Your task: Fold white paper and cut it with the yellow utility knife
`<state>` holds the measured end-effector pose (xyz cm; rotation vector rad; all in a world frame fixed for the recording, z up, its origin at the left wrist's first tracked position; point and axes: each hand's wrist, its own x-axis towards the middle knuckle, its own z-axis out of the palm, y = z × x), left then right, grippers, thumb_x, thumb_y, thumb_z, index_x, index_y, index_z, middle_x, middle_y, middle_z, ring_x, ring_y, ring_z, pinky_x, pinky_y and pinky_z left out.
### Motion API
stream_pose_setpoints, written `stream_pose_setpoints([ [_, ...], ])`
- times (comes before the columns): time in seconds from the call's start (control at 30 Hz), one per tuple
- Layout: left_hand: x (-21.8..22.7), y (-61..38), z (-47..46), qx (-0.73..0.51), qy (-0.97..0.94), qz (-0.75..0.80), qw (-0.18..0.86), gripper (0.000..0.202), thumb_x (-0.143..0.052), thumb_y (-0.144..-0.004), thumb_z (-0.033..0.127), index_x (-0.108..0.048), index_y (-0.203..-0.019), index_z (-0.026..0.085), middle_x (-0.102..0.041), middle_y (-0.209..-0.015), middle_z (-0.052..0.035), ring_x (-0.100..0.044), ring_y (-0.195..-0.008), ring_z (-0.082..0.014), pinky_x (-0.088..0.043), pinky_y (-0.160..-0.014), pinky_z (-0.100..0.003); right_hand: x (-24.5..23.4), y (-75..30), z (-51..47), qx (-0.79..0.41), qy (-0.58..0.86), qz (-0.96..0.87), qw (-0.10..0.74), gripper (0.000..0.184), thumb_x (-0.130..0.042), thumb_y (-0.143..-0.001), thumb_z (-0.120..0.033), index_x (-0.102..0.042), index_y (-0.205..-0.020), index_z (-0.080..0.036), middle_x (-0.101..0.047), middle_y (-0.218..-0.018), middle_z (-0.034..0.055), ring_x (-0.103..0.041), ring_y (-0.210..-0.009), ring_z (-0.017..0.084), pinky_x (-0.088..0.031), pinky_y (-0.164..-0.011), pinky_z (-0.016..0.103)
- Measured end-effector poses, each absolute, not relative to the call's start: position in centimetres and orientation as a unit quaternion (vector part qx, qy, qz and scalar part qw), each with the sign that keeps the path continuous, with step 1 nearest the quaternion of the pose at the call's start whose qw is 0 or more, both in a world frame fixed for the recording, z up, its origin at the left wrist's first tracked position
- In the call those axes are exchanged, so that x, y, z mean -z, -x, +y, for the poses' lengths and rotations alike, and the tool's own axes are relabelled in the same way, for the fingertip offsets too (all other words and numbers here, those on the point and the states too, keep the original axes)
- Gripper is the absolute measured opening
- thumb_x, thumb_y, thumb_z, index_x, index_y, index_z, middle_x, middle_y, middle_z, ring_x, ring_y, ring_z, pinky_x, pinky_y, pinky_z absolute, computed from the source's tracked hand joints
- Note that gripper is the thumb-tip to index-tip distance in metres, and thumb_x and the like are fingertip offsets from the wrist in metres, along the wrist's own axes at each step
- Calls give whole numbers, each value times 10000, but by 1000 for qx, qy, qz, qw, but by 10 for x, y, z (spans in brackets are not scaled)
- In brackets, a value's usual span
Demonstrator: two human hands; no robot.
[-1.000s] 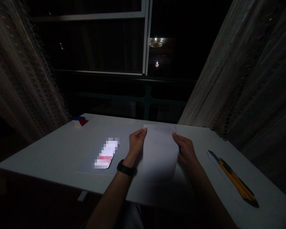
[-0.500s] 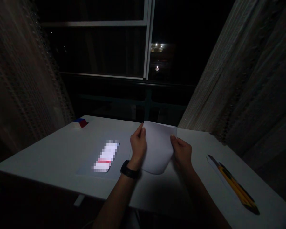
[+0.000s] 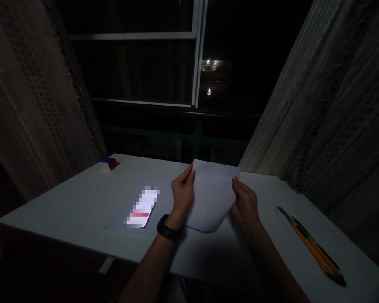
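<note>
Over a white table in a dim room I hold a white sheet of paper between both hands. My left hand, with a black watch on its wrist, grips the sheet's left edge. My right hand grips the right edge. The sheet's lower part curves back into a rounded fold near my wrists.
A lit phone lies on a pale sheet left of my left hand. A small red and blue block sits at the table's far left corner. A yellow and black utility knife and a white strip lie at the right. Curtains flank a dark window.
The paper hung flat and long a second ago. Its lower end has since curled back into a rounded fold, and my hands have stayed on its two side edges.
</note>
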<state>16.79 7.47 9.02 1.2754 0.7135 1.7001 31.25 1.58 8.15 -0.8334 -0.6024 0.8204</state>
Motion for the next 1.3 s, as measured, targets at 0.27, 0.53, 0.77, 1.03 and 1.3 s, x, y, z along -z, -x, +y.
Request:
stream_pose_setpoints([
  [0.27,-89,-165,72,-677,-513,294,437,314,-662,-759,242,-676,-1070,198,-673,-1098,-60,-610,-1055,-239,-439,-960,-378,-84,-312,14,-367,395,-280,794,320,-796,-570,-435,-664,-632,-150,-644,-587,20,-613,-597,171,-495,-553,279],
  [0.53,-88,-163,72,-668,-513,292,453,329,-672,-751,261,-677,-1072,193,-679,-1083,-74,-622,-1032,-243,-449,-945,-386,-90,-314,13,-381,409,-292,776,332,-808,-531,-440,-653,-611,-158,-629,-555,12,-599,-556,171,-478,-508,275],
  [0.77,-90,-163,71,-663,-522,298,447,314,-675,-746,234,-684,-1057,192,-686,-1065,-71,-624,-1027,-242,-444,-955,-383,-90,-317,17,-382,401,-288,781,297,-815,-528,-401,-674,-618,-156,-644,-574,13,-580,-530,151,-467,-506,265],
  [1.03,-91,-163,70,-662,-521,305,444,323,-673,-746,240,-678,-1063,179,-685,-1067,-75,-621,-1032,-240,-440,-961,-386,-96,-315,18,-388,391,-275,788,288,-802,-559,-400,-672,-628,-153,-641,-582,1,-559,-519,129,-456,-514,250],
  [1.3,-94,-161,67,-659,-541,318,416,306,-652,-765,217,-673,-1067,176,-681,-1071,-69,-626,-1025,-231,-457,-947,-367,-96,-316,20,-374,375,-266,805,308,-787,-586,-410,-630,-584,-145,-588,-534,-20,-519,-490,111,-430,-500,245],
])
